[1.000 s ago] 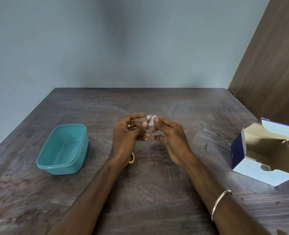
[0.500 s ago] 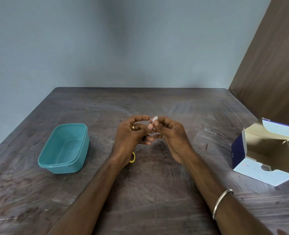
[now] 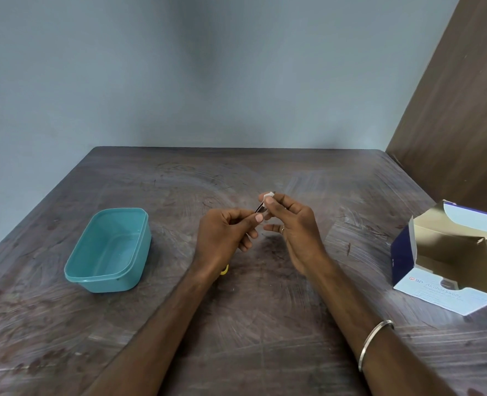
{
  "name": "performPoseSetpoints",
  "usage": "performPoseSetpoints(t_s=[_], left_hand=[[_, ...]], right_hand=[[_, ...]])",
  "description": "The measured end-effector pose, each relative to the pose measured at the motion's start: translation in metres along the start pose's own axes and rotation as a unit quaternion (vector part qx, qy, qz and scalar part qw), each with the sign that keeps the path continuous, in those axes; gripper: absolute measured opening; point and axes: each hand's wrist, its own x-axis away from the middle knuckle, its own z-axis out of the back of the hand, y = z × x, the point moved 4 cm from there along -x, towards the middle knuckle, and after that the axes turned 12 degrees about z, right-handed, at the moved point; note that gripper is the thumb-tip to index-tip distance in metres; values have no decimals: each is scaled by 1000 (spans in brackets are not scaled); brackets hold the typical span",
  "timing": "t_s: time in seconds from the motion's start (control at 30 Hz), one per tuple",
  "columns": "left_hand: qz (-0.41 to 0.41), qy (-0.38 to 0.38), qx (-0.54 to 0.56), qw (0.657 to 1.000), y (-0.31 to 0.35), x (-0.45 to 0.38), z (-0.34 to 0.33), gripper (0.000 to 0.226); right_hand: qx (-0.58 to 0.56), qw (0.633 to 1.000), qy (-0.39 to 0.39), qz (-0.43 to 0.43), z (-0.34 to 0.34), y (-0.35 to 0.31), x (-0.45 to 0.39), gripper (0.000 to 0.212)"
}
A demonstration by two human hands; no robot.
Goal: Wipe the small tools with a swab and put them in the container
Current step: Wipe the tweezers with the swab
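Sitting at nine o'clock on the scratched wooden table (image 3: pixel 265 324): a teal plastic container (image 3: pixel 109 250), lidless, nothing visible inside, well apart from both hands.

Hovering above the table centre, just at nine o'clock of the other hand: the left hand (image 3: pixel 222 238), thumb and forefinger pinching the near end of a thin dark metal tool (image 3: pixel 259 208), remaining fingers curling loosely underneath. Tool slanting up toward one o'clock, its exact kind too small to tell.

Peeking out from under the left wrist, at six o'clock of that hand: a sliver of something yellow (image 3: pixel 224 270), lying on the table, mostly hidden.

Meeting the tool's far end at three o'clock of the left hand: the right hand (image 3: pixel 296 232), thumb and forefinger pinching a small white swab (image 3: pixel 266 196) around the tool's tip, other fingers spreading loosely, a ring showing on one. Hands close together, joining only through the tool and swab.

Circling the right forearm toward five o'clock: a silver bangle (image 3: pixel 375 342).

Lying at three o'clock near the table edge: an opened blue-and-white alcohol swab box (image 3: pixel 448 264), flap standing up, brown interior showing.
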Motion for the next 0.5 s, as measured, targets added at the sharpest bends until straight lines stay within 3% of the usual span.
performPoseSetpoints(t_s=[0.33,0.5], left_hand=[[-39,76,-47,995,1,1,5,12],[-71,109,-100,986,0,1,3,12]], right_hand=[[28,1000,0,-2,-1,-1,2,19],[18,1000,2,6,-3,-1,4,12]])
